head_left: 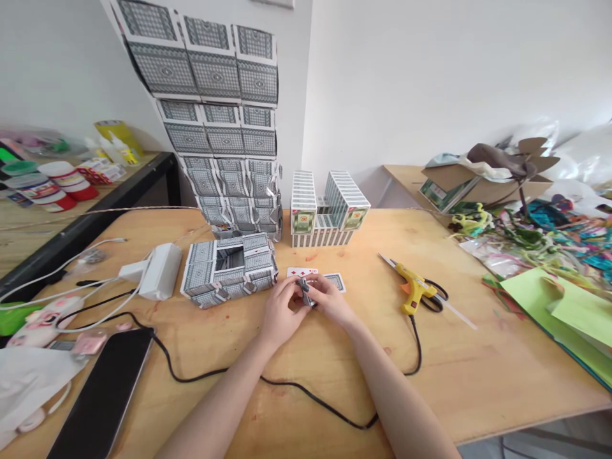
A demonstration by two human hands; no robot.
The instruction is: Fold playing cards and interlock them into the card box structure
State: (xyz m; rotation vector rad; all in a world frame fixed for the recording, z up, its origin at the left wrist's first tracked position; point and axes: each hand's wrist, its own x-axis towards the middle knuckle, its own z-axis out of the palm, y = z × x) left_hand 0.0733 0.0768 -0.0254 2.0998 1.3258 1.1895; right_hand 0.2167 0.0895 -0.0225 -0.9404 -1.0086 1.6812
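Observation:
My left hand [282,312] and my right hand [332,301] meet over the middle of the table. Between their closed fingertips is a small folded playing card [307,297] with a grey patterned back; the fingers hide part of it. Just beyond them lie a face-up playing card [297,272] with red diamonds and a face-down playing card [338,281]. To the left sits a low block of folded cards [198,271] with a rectangular opening in its top. Behind that rises a tall tower of folded cards [215,134].
Stacked card packs [303,220] stand against the wall. A yellow glue gun [415,287] rests over black-handled scissors [437,298] at right; its black cord [306,390] crosses under my forearms. A white power adapter [161,271] and a phone [108,389] lie left. Green paper [535,296] covers the right edge.

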